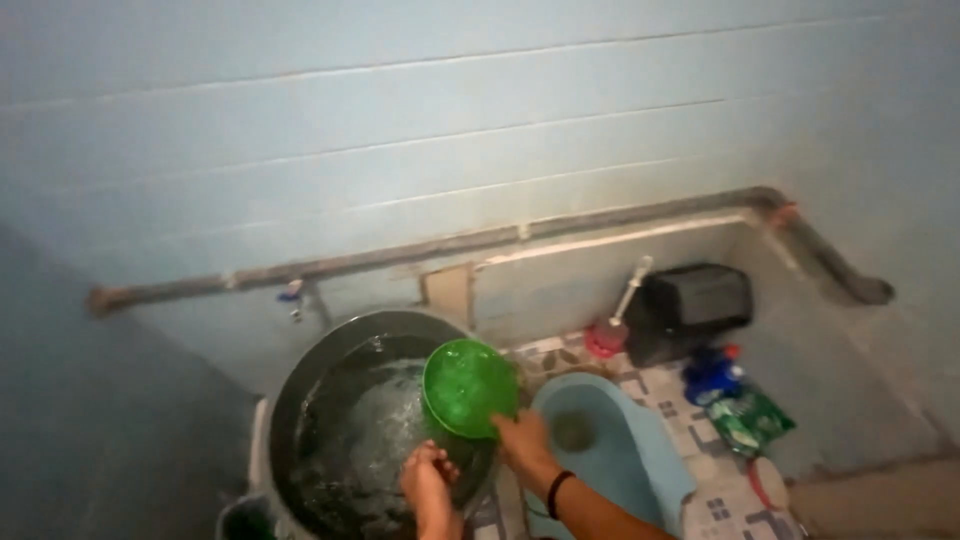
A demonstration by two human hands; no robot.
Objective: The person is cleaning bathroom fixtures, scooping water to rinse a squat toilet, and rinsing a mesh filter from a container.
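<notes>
The right hand [522,440] grips the green bowl [468,388] by its lower rim, tilted over the dark water tub [300,400]; the left hand [428,478] hangs curled beside, its hold unclear; wet fingers could drop the bowl toward the blue squat toilet [640,450]

I see arms cut off at bottom edge | big tub [300,400] bottom cut off | green packet [750,420] too blurry to tell
</notes>
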